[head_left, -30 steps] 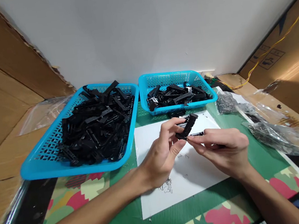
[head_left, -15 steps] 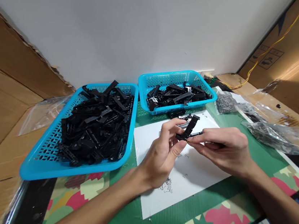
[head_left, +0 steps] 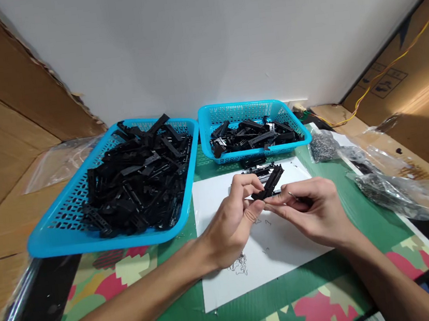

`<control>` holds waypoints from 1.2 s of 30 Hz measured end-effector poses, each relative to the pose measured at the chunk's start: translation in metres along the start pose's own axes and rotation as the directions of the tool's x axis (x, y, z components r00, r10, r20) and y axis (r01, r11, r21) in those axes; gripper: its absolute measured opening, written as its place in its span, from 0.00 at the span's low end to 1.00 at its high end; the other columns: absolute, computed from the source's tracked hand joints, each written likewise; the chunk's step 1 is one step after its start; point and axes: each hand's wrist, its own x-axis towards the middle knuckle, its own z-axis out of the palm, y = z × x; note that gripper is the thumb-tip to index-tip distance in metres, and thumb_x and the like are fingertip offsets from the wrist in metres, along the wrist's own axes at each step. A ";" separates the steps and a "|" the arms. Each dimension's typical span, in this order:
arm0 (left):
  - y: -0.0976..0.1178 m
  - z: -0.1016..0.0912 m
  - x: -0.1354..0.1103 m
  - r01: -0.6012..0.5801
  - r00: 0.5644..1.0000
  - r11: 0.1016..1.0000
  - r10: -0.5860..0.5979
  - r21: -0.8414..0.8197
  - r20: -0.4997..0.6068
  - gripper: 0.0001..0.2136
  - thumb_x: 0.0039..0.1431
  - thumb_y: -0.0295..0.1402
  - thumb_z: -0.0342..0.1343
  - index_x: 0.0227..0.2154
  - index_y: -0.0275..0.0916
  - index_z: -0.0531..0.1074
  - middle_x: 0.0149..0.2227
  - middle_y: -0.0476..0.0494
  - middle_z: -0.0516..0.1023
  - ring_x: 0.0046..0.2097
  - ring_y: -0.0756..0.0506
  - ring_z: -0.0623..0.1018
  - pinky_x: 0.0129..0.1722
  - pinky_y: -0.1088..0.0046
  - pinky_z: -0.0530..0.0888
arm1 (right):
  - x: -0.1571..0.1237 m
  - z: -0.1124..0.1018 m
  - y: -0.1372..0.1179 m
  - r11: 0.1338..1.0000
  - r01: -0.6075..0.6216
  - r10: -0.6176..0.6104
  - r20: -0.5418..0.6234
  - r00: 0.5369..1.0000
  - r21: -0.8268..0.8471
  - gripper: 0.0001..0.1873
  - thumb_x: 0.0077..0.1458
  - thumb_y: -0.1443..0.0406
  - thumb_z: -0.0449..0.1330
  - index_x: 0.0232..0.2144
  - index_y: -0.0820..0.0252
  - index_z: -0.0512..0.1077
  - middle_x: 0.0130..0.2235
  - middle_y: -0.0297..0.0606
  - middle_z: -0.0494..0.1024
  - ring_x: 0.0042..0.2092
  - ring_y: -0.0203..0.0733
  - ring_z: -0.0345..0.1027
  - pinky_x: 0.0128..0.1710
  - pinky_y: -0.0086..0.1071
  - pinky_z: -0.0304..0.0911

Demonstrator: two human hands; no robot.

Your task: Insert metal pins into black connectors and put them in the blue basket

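Between thumb and fingers, my left hand (head_left: 232, 226) grips a black plastic part (head_left: 273, 180), a narrow channel-like bar tilted up to the right. My right hand (head_left: 314, 210) is closed, its thumb and forefinger pinching at the lower end of the same part. A thin shiny sliver shows beside the right fingers; its kind is too small to make out. Beneath both hands lies a white sheet (head_left: 223, 295) bearing a cluster of small bent wire pieces (head_left: 240, 265). More black parts (head_left: 257, 170) rest at the sheet's far edge, partly behind the left fingers.
A large blue basket (head_left: 49, 248) heaped with black parts stands at left. A smaller blue basket (head_left: 207, 148) with similar parts sits behind the sheet. Clear bags of small metal pieces (head_left: 390, 193) lie at right. Cardboard (head_left: 4, 103) flanks the table, and a yellow-red cable (head_left: 363, 95) runs at right.
My right hand has shifted slightly left and its fingers have drawn in closer to the part. The black part has turned a little in my left fingers.
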 end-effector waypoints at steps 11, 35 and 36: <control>0.005 0.000 0.004 0.101 0.994 0.944 -0.082 -0.313 0.074 0.11 0.78 0.45 0.46 0.43 0.43 0.61 0.30 0.54 0.64 0.28 0.52 0.61 0.28 0.74 0.60 | 0.000 -0.006 -0.003 0.968 0.152 -0.160 -0.024 0.987 -0.199 0.05 0.65 0.63 0.67 0.38 0.54 0.85 0.24 0.32 0.80 0.20 0.31 0.57 0.20 0.29 0.55; 0.007 0.002 0.005 -0.144 0.989 0.884 0.138 0.444 0.047 0.05 0.78 0.32 0.47 0.47 0.42 0.68 0.42 0.49 0.71 0.34 0.51 0.70 0.34 0.72 0.67 | 0.003 -0.020 -0.019 0.979 0.010 0.007 0.079 0.997 -0.203 0.21 0.66 0.65 0.65 0.19 0.64 0.76 0.19 0.27 0.55 0.25 0.32 0.40 0.22 0.30 0.42; 0.008 0.001 0.005 -0.143 0.990 0.877 0.132 0.459 0.055 0.05 0.78 0.32 0.47 0.47 0.42 0.68 0.42 0.49 0.71 0.34 0.51 0.71 0.34 0.72 0.67 | 0.003 -0.022 -0.019 0.983 -0.020 0.037 0.088 0.995 -0.181 0.20 0.66 0.64 0.65 0.21 0.64 0.78 0.19 0.28 0.57 0.25 0.32 0.40 0.22 0.29 0.42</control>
